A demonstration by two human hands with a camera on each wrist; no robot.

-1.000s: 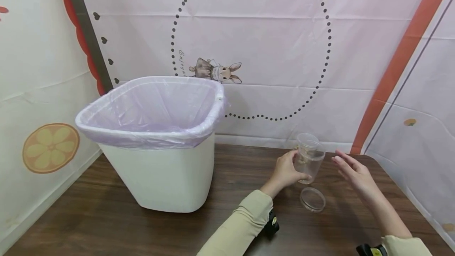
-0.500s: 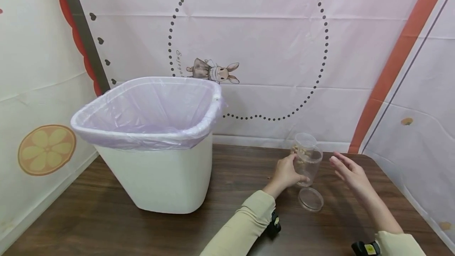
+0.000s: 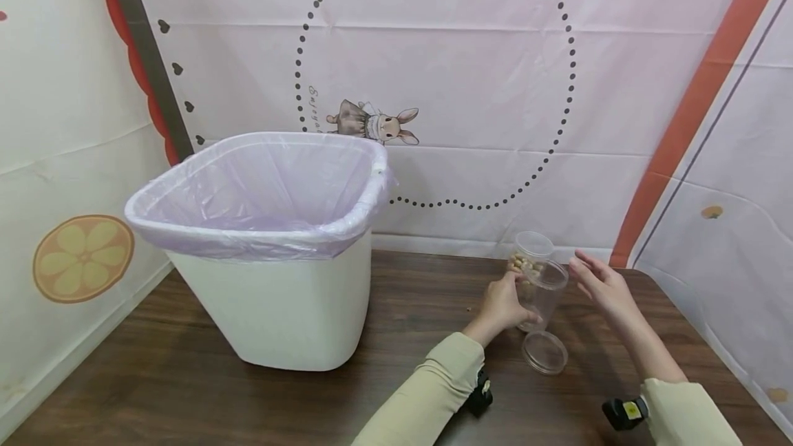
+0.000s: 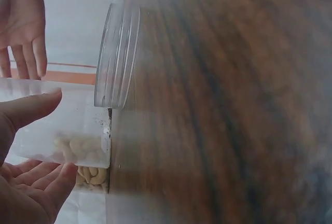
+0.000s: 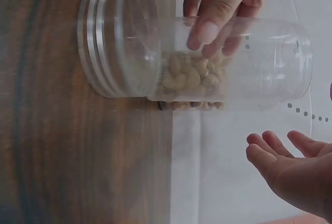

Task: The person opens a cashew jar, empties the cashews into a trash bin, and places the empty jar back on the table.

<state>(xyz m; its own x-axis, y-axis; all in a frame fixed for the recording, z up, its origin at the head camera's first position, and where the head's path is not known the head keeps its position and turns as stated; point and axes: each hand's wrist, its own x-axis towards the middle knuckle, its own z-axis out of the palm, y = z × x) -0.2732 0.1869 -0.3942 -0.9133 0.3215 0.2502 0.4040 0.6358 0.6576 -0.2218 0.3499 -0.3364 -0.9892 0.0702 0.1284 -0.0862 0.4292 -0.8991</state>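
My left hand [image 3: 503, 303] grips a clear plastic jar [image 3: 550, 298] between thumb and fingers, at the right of the table. The jar leans slightly right, and its rim is open at the top. Behind it stands a second clear jar [image 3: 534, 242] with cashews [image 5: 187, 76] in its lower part, seen through the front jar in the right wrist view. A round clear lid [image 3: 545, 353] lies on the table just in front of the held jar. My right hand [image 3: 604, 288] hovers to the right of the rim, fingers extended, holding nothing.
A large white trash bin [image 3: 291, 308] with a light purple liner [image 3: 248, 243] stands on the left of the brown wooden table [image 3: 421, 336]. Printed cloth walls [image 3: 471, 88] enclose the back and sides. A tiny crumb [image 3: 469, 309] lies left of my left hand.
The held jar has come slightly nearer to me, so the cashews in the jar behind show more. My right hand has moved a little left, closer to the rim.
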